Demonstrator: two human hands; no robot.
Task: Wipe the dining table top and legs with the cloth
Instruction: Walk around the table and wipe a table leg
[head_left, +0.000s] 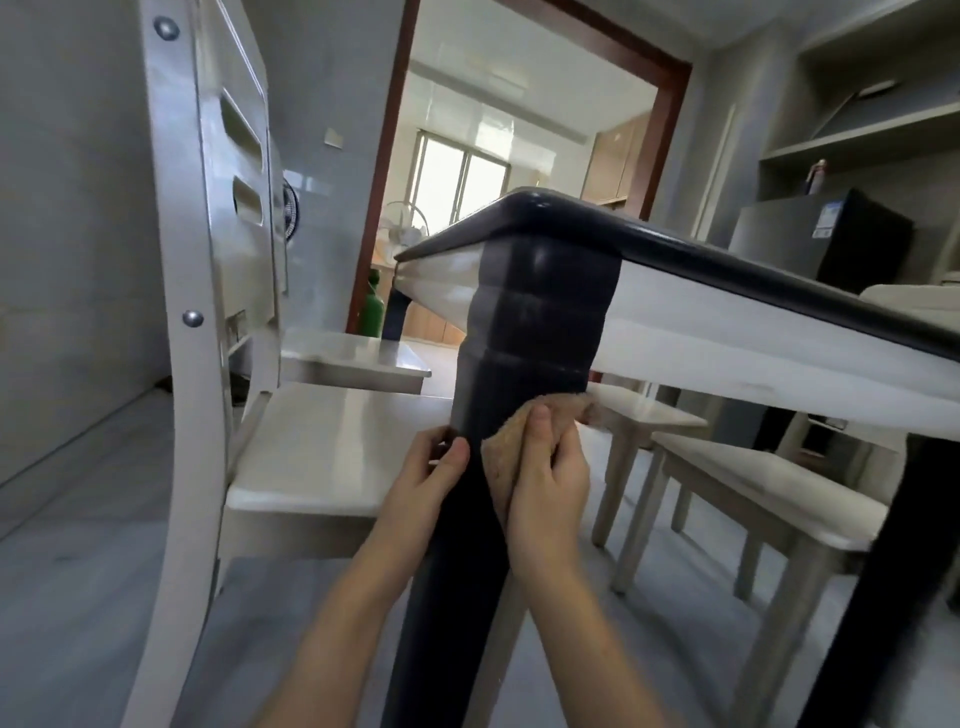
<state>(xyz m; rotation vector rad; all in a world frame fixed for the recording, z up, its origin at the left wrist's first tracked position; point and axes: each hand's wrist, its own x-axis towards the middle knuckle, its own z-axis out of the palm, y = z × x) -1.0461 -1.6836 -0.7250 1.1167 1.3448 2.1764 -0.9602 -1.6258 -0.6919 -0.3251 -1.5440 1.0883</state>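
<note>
Seen from low down, the near corner of the dark-edged, white-skirted dining desk (675, 260) fills the middle of the view, with its thick, dark, ribbed corner leg (524, 338) running down to the floor.

The right hand (545, 478) presses a tan, fuzzy cloth (501, 457) flat against the right face of that leg, just below the ribbed section. Its thumb lies across the front of the cloth and its fingers curl around the leg's far side, so the hand is closed over cloth and leg together. An end of the cloth sticks out to the right, behind the leg, under the desk skirt.

The left hand (426, 473) grips the left side of the same leg at about the same height. Its thumb rests on the front face, and the fingers wrap behind the leg's edge, clamped on the bare leg with no cloth under it. The two hands sit close together on opposite sides of the leg, thumbs nearly meeting but not touching.

A glossy white wooden chair (311, 447) stands just left of the leg, its seat beside the left hand. Pale wooden stools (753, 467) stand under the desk to the right.
</note>
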